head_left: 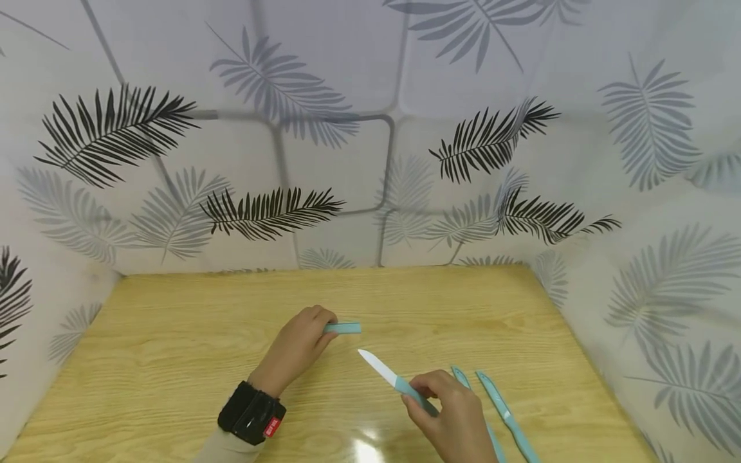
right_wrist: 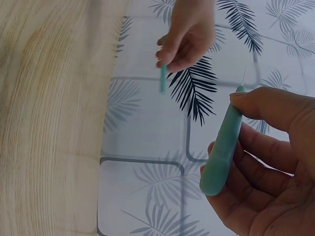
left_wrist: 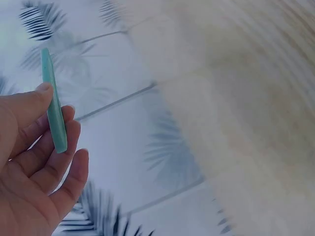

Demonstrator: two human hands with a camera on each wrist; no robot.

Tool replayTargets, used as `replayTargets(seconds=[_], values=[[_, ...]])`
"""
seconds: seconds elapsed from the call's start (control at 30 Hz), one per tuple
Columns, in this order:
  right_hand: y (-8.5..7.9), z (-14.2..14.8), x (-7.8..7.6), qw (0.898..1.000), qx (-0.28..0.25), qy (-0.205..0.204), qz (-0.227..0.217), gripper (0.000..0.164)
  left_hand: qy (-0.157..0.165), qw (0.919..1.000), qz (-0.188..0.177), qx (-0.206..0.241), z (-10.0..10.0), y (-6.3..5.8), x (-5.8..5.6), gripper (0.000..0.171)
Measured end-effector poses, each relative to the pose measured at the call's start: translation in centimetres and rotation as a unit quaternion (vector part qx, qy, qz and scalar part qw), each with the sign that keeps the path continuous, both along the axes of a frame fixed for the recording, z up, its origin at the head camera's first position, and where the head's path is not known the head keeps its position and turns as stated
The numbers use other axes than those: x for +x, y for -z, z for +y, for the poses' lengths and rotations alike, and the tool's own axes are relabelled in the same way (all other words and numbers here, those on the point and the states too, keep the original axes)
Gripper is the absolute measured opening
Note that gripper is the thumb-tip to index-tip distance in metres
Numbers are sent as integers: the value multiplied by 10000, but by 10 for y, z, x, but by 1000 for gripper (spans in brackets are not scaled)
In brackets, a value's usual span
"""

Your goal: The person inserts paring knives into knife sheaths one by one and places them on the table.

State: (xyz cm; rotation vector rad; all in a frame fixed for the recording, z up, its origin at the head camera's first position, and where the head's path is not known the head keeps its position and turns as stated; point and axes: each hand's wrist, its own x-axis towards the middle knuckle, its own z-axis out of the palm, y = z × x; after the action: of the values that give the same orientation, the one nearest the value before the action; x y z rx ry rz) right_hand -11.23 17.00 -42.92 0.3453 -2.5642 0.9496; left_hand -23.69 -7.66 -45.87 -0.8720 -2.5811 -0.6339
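Note:
My left hand (head_left: 296, 350) pinches a flat teal knife sheath (head_left: 346, 328) between thumb and fingers, over the middle of the table. In the left wrist view the sheath (left_wrist: 55, 105) appears edge-on, with the thumb on one side and fingertips on the other. With my right hand (head_left: 454, 415) I grip a small paring knife (head_left: 379, 368) by its teal handle (right_wrist: 224, 147). Its white blade is bare and points up and left toward the sheath, with a gap between them. In the right wrist view the blade is a thin line beyond the thumb.
Right of my right hand, a teal knife (head_left: 503, 408) in its sheath lies on the wooden table (head_left: 191, 334). Another teal knife (head_left: 460, 376) lies beside it, partly hidden by that hand. A leaf-patterned cloth (head_left: 347, 161) stands behind the table and along its sides.

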Motion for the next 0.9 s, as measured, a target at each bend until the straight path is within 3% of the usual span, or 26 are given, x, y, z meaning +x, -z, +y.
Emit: replayTargets(seconds=[0.23,0.4,0.6,0.9], values=[[1,0,0,9999,1,-69,-73,12,-7,9980,510,368,-13,-27,23,21],[1,-1,0,9999,-24,-124,-89,12,-27,9954,788,549,-28,-40,34,23],[1,-2,0,9999,-35,-124,-45,12,-28,9943,901,572,-42,-44,43,22],[-1,-4,1,9997,8,-148,-192,11,-8,9954,788,552,-49,-44,52,24]])
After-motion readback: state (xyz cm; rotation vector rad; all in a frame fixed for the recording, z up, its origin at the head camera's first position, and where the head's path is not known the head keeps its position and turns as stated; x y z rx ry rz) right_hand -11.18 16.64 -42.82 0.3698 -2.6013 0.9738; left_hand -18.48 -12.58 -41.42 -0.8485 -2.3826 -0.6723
